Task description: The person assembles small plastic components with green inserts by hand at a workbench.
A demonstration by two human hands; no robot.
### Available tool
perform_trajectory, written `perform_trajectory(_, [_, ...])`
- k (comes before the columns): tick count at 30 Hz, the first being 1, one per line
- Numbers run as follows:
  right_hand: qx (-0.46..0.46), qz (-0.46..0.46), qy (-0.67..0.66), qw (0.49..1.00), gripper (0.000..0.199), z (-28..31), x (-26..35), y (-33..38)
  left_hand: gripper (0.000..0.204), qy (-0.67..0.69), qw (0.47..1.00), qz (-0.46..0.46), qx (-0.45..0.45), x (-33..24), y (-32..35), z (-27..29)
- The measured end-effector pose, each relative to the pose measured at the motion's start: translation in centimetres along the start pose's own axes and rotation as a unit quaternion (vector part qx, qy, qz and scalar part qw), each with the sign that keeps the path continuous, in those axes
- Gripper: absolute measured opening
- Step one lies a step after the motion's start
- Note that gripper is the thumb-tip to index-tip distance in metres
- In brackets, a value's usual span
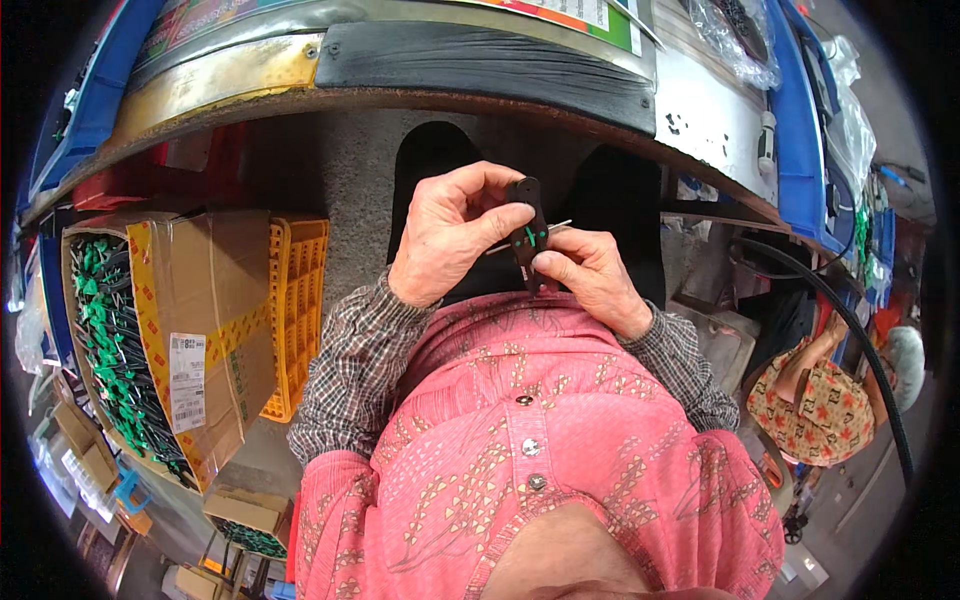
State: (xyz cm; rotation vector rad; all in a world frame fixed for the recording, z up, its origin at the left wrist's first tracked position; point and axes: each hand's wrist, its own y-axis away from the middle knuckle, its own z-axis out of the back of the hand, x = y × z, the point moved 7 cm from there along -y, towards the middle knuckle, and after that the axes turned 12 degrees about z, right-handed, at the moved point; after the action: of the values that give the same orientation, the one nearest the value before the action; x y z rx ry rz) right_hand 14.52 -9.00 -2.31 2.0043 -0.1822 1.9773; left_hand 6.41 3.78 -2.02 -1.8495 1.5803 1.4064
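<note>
A slim black tool handle [521, 243] with a small green piece in its middle stands between my two hands, over my lap. It looks like a folding tool, and thin metal shafts stick out at its sides. My left hand [443, 238] pinches its upper part between thumb and fingers. Lower down, my right hand [597, 272] has its thumb pressed on the handle, the fingers curled behind it. Those fingertips are partly hidden.
A worn bench edge [480, 75] runs across the far side. At left stands a cardboard box [215, 310] full of black and green pieces, beside a yellow crate [297, 320]. Blue bins [800, 130] and a black cable [850, 320] are at right, where another person [815, 400] sits.
</note>
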Motion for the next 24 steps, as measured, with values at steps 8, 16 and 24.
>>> perform_trajectory(8, [-0.007, 0.036, 0.051, 0.998, 0.014, -0.2, 0.8, 0.1, 0.024, -0.013, 0.999, -0.017, -0.03, 1.2, 1.0, 0.6])
perform_trajectory(16, [0.017, 0.011, 0.07, 0.997, 0.015, -0.4, 0.9, 0.3, 0.022, -0.043, 0.997, -0.046, -0.038, 0.4, 1.3, 0.0])
perform_trajectory(24, [0.005, 0.043, 0.079, 0.996, 0.015, -0.4, 1.7, 0.1, 0.019, -0.07, 0.996, -0.017, -0.056, 0.5, 0.6, 0.1])
